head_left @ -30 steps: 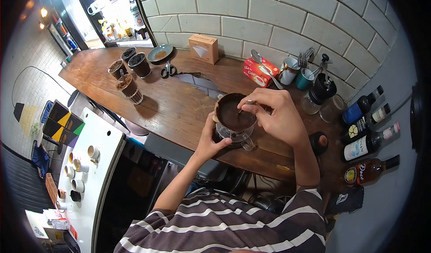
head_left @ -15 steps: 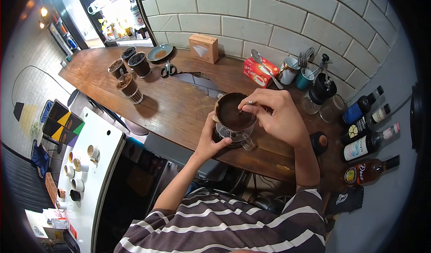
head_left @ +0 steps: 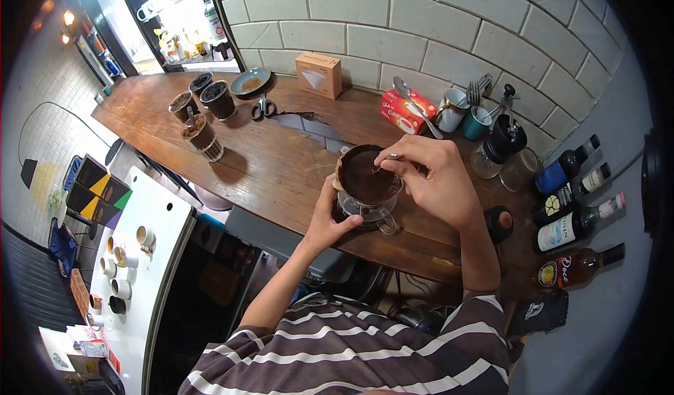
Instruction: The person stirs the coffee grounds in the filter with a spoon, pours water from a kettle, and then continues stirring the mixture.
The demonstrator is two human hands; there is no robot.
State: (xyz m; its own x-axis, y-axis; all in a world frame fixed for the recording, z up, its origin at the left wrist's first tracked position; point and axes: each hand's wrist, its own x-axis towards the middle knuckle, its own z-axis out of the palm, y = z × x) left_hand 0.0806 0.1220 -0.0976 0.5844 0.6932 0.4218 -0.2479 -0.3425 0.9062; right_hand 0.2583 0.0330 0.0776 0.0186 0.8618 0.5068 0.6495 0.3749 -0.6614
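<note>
A round coffee dripper (head_left: 365, 176) full of dark brown coffee sits on a clear glass server (head_left: 385, 223) near the counter's front edge. My left hand (head_left: 333, 216) wraps round its near left side, with the thumb pressed along the glass. Over the right rim, my right hand (head_left: 432, 174) pinches a metal spoon (head_left: 394, 157) between thumb and fingers. The spoon's lower end dips into the coffee and is hidden there.
On the wooden counter (head_left: 274, 160) stand several cups of dark grounds (head_left: 217, 100), scissors (head_left: 263, 107), a tissue box (head_left: 318, 76), a red box (head_left: 407, 113) and a grinder (head_left: 502, 142). Several bottles (head_left: 572, 226) line the right side.
The spoon has shifted slightly within the coffee as my right hand moves a little. My left hand keeps its place on the glass.
</note>
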